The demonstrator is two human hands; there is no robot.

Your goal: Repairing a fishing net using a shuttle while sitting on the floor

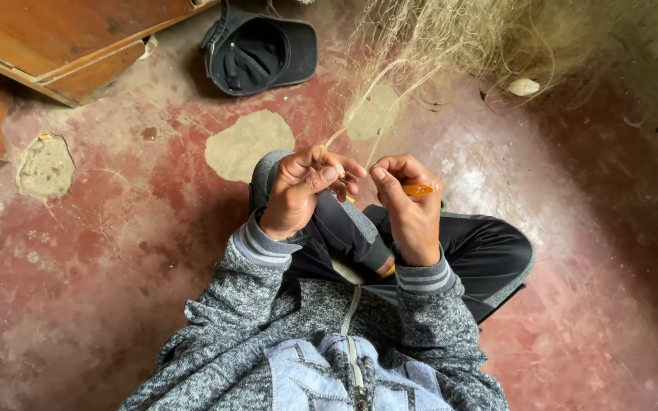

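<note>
We hold a small orange netting needle [417, 189] in our right hand [411, 217], pinched between thumb and forefinger, its long axis lying roughly level and pointing out to the right of the fingertips. Pale twine [367, 91] runs from between our two hands up and away to the heap of fine fishing net [481, 34] piled on the floor ahead. Our left hand [302, 190] sits just beside the right, its fingers [327, 173] curled and pressed together on the twine, thumb against forefinger, so the left is the nearer hand to the strand while the right keeps the needle. Both wrists are raised above our crossed legs [466, 247], palms turned inward. Further out, a dark cap [260, 53] lies upside down on the worn red floor [116, 266], near a wooden board [62, 42].
</note>
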